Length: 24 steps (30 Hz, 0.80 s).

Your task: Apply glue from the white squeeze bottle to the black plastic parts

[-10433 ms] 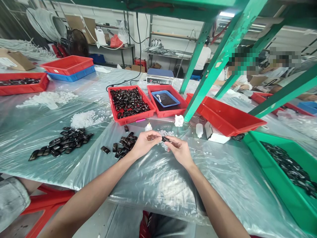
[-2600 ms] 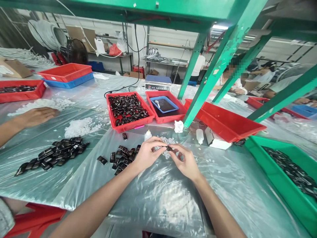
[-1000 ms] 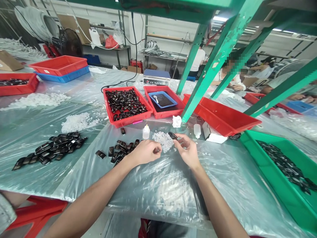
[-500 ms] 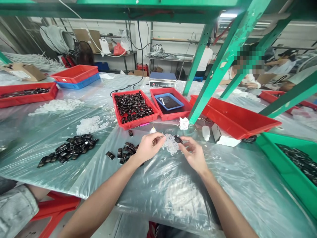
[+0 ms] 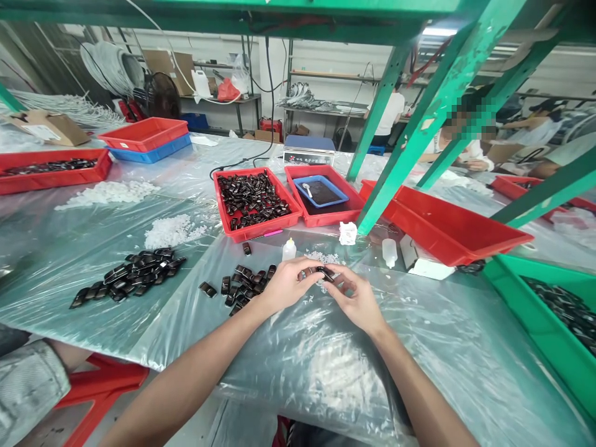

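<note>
Dark metal shelf: white plastic jug beside a crumpled red bag
Back left: round black fan
Lower left: red plastic stool

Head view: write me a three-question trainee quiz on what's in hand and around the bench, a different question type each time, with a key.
1. True or false: the white spoon lies in the green bin.
2. What is pinched between the left hand and the right hand?
A) a pink pen
B) a small black part
C) a squeeze bottle
3. Fill in the colour: at the left, a red tray is stacked on a ____ tray.

Key: 1 false; 2 B; 3 blue.
</note>
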Each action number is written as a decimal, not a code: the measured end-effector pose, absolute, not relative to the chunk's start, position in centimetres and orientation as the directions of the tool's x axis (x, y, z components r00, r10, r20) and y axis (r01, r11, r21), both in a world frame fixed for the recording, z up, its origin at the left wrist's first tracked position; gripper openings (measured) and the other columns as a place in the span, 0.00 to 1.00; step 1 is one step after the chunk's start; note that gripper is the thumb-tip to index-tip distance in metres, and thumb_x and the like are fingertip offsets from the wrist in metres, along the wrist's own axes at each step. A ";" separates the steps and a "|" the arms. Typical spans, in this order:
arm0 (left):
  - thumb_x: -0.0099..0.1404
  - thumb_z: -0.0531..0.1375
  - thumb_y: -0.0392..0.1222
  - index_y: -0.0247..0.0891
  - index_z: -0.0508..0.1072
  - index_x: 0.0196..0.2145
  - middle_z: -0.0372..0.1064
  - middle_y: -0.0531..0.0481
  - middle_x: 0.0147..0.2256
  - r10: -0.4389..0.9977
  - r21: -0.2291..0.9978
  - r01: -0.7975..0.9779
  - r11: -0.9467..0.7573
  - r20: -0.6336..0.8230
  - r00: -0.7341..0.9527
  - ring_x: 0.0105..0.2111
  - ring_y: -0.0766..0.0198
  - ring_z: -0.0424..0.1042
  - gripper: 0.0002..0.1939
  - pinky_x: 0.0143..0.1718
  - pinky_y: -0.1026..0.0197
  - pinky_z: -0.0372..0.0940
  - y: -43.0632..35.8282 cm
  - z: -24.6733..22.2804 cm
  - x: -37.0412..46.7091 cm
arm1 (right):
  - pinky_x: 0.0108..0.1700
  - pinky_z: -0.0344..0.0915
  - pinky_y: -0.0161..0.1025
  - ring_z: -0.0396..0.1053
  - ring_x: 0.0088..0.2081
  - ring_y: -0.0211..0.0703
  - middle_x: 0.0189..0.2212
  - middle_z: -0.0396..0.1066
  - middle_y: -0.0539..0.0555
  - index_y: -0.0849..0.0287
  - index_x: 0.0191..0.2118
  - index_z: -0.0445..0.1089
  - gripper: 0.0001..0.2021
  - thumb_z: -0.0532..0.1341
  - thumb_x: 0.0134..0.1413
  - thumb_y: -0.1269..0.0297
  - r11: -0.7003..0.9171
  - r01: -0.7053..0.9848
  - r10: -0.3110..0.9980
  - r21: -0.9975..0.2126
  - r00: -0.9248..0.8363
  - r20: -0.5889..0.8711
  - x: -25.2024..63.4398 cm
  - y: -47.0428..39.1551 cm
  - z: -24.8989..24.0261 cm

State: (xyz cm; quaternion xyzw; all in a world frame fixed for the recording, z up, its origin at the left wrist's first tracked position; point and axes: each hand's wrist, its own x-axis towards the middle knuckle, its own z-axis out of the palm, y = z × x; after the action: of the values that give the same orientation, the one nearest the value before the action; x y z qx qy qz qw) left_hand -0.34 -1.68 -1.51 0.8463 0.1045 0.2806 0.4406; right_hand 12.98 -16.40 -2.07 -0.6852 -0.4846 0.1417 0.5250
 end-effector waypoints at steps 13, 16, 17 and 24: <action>0.69 0.60 0.52 0.37 0.77 0.35 0.72 0.51 0.26 0.679 0.850 -0.127 -0.512 0.491 0.546 0.24 0.67 0.65 0.15 0.27 0.64 0.61 -1.1 -0.7 -0.8 | 0.29 0.70 0.41 0.73 0.28 0.44 0.40 0.81 0.58 0.56 0.47 0.80 0.18 0.67 0.57 0.50 -0.003 0.481 0.734 -0.877 0.597 0.325 13.8 -16.2 -2.5; 0.69 0.59 0.54 0.37 0.73 0.32 0.68 0.53 0.24 0.830 0.893 -0.178 -0.412 0.449 0.330 0.24 0.67 0.65 0.17 0.27 0.64 0.60 0.5 -0.6 -0.5 | 0.29 0.70 0.41 0.71 0.26 0.44 0.37 0.81 0.57 0.57 0.46 0.80 0.18 0.68 0.56 0.50 -0.027 0.458 0.710 -0.888 0.635 0.305 13.9 -16.2 -2.5; 0.69 0.59 0.54 0.38 0.73 0.32 0.68 0.53 0.24 0.859 0.905 -0.195 -0.378 0.421 0.291 0.24 0.67 0.64 0.17 0.27 0.64 0.61 1.0 -0.6 -0.3 | 0.30 0.70 0.41 0.71 0.26 0.44 0.36 0.81 0.57 0.58 0.47 0.80 0.18 0.68 0.56 0.51 -0.033 0.451 0.704 -0.892 0.644 0.300 13.9 -16.2 -2.4; 0.63 0.62 0.46 0.38 0.73 0.38 0.68 0.52 0.29 0.898 0.913 -0.214 -0.348 0.390 0.203 0.28 0.67 0.67 0.09 0.31 0.65 0.62 2.4 -1.1 0.0 | 0.32 0.72 0.44 0.72 0.26 0.45 0.33 0.80 0.57 0.60 0.48 0.79 0.21 0.68 0.54 0.51 -0.043 0.388 0.666 -0.921 0.698 0.263 14.0 -16.2 -2.3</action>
State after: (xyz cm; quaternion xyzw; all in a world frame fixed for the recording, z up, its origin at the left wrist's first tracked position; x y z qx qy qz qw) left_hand 0.00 2.36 -1.12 0.5976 0.2862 0.5628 0.4941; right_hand 14.03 -16.17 -2.27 -0.7124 -0.3701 0.1191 0.5843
